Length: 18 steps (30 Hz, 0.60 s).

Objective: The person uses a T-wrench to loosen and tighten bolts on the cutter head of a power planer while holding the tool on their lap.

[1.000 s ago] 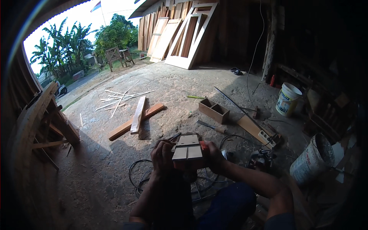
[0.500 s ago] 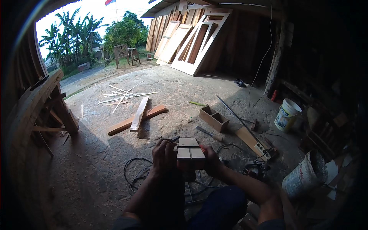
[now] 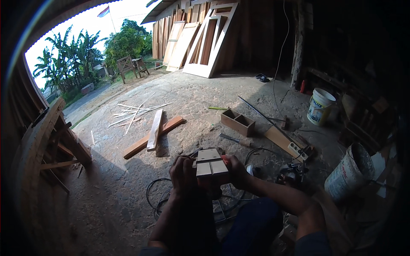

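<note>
Between my two hands is an electric hand planer [image 3: 212,167], turned with its pale, flat sole up; a dark slot crosses the sole and a groove runs along its near part. My left hand [image 3: 183,173] is closed on the planer's left side, fingers curled. On the other side my right hand [image 3: 237,171] grips it, next to a red-orange part of the body. The underside is mostly in shadow. A black cable [image 3: 150,190] lies coiled on the floor below my hands. Just beyond is a chisel [image 3: 235,140] with a wooden handle.
A pale wood piece [image 3: 155,130] crosses a brown one [image 3: 137,148] ahead. Thin strips [image 3: 136,112] lie behind them. Rightward are a two-compartment wooden box [image 3: 237,123], a socket strip [image 3: 297,151], and two buckets [image 3: 321,107]. A wooden bench [image 3: 40,141] stands left; frames [image 3: 209,47] lean behind.
My view has tilted and shifted slightly, so the surroundings sit differently. Both hands keep their hold on the planer, which is nearly in the same place.
</note>
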### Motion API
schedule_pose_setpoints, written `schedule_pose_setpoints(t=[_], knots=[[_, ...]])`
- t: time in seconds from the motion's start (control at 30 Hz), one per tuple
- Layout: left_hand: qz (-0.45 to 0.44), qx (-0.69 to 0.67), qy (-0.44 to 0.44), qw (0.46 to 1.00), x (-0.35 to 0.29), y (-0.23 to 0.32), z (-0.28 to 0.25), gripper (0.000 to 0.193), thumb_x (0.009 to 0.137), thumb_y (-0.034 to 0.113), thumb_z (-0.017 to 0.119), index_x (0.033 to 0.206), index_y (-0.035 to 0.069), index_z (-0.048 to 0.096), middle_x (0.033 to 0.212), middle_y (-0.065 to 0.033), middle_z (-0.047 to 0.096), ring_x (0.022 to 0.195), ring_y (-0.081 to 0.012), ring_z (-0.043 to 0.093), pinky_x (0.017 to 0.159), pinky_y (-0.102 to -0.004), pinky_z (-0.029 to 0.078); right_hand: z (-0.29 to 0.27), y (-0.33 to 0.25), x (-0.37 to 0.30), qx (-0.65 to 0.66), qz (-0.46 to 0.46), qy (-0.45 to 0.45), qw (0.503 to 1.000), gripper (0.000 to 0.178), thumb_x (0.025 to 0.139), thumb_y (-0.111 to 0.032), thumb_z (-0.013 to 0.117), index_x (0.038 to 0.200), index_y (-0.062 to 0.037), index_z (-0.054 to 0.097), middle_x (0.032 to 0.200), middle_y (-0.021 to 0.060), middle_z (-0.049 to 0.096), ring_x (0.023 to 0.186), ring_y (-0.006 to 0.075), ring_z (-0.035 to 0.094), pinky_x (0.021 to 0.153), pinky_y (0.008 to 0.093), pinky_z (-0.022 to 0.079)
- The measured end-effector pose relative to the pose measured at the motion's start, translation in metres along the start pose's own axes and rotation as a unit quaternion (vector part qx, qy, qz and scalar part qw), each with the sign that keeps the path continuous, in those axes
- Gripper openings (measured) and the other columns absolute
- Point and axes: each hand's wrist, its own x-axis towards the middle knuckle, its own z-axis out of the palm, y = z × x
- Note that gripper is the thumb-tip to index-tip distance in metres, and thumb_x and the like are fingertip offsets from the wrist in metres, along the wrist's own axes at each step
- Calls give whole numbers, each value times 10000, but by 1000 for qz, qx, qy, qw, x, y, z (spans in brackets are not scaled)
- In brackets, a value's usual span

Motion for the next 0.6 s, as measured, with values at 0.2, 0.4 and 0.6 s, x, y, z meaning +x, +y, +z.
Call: schedule_pose_setpoints(t=[0.2, 0.4, 0.6], knots=[[41, 62, -10, 997, 3, 3, -4, 91, 723, 29, 641, 786, 15, 576, 800, -136, 609, 738, -314, 646, 657, -395, 534, -10, 23, 14, -85, -69, -14, 994, 531, 1036, -394, 327, 1364, 2, 459, 1208, 107, 597, 1099, 182, 597, 943, 335, 497], [43, 79, -15, 996, 0, 3, 2, 110, 715, 29, 643, 794, 20, 568, 793, -126, 592, 759, -311, 643, 658, -394, 534, -23, 51, 31, -122, -82, 12, 989, 509, 1034, -370, 327, 1353, -2, 472, 1193, 101, 605, 1084, 184, 606, 946, 336, 496], [49, 80, -5, 996, 2, 4, -1, 121, 692, 29, 649, 777, 29, 563, 783, -118, 581, 759, -306, 639, 654, -391, 533, -24, 60, 37, -94, -72, 23, 993, 514, 1026, -382, 317, 1337, -16, 500, 1174, 99, 616, 1069, 173, 613, 906, 332, 511]])
